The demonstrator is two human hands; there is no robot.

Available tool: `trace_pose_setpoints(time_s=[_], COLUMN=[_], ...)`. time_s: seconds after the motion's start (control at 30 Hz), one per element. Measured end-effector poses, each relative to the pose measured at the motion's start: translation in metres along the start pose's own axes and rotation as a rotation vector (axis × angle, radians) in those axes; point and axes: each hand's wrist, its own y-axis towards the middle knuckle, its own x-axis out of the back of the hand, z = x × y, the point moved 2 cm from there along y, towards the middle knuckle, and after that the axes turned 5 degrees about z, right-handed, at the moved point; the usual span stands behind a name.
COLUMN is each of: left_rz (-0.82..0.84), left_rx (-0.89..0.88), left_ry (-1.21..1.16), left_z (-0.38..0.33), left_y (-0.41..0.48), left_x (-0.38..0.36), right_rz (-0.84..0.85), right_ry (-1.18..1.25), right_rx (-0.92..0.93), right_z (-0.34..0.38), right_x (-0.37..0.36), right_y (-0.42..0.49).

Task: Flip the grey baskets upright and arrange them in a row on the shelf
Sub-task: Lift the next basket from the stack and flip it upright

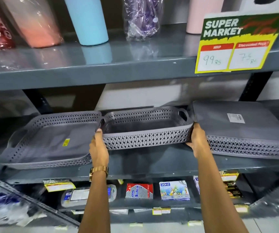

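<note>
Gripping the upright middle basket (145,126) on the shelf (152,163), we note L hand (98,145) & R hand (198,140) clamped on its ends; left basket (51,140) upright, inverted stack (246,130) at right.

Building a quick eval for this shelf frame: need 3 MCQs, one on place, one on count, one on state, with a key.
1. Where is the grey perforated plastic basket held by both hands?
A. Between the other grey baskets on the middle shelf
B. On the top shelf
C. On the floor

2. How many baskets or basket stacks stand open side up?
A. None
B. Two
C. Four

3. What is the state of the grey basket stack on the right?
A. Upright
B. Upside down
C. Standing on edge

Key: 1 A, the left hand and right hand grip its ends between the left grey basket and the stack. 2 B, the left and held baskets show their insides. 3 B, its flat labelled base faces up.
</note>
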Motion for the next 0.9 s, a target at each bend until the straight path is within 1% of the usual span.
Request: trace_pose_setpoints(time_s=[0.1, 0.17, 0.23, 0.3, 0.4, 0.5, 0.6, 0.63, 0.7, 0.77, 0.83, 0.9], left_rz=[-0.008, -0.008, 0.031, 0.108, 0.164, 0.133, 0.040, 0.011, 0.003, 0.055, 0.155, 0.254], left_rx=[-0.039, -0.029, -0.003, 0.000, -0.049, -0.196, -0.330, -0.374, -0.479, -0.625, -0.732, -0.731], left_ry=[0.112, 0.209, 0.306, 0.420, 0.518, 0.703, 0.983, 1.029, 1.035, 0.983, 0.813, 0.613], left_z=[0.008, 0.016, 0.020, 0.022, 0.025, 0.019, 0.007, 0.002, -0.009, -0.015, -0.020, -0.024], left_y=[-0.003, 0.000, 0.001, 0.000, 0.000, -0.010, -0.028, -0.034, -0.044, -0.054, -0.070, -0.092], left_x=[0.007, 0.014, 0.017, 0.018, 0.017, 0.013, 0.004, -0.003, -0.023, -0.050, -0.088, -0.131], right_rz=[-0.191, -0.234, -0.220, -0.182, -0.120, -0.091, -0.141, -0.158, -0.180, -0.207, -0.243, -0.276], right_ry=[-0.224, -0.300, -0.315, -0.363, -0.459, -0.541, -0.531, -0.520, -0.507, -0.495, -0.481, -0.487], right_rx=[0.149, 0.206, 0.203, 0.184, 0.192, 0.229, 0.326, 0.364, 0.431, 0.485, 0.539, 0.565], right_z=[-0.005, -0.013, -0.020, -0.029, -0.033, -0.027, -0.016, -0.011, -0.001, 0.011, 0.025, 0.039], right_x=[-0.001, -0.003, -0.004, -0.006, -0.005, 0.002, 0.016, 0.023, 0.040, 0.059, 0.083, 0.113], right_y=[-0.014, -0.020, -0.023, -0.026, -0.034, -0.041, -0.049, -0.049, -0.047, -0.043, -0.032, -0.014])
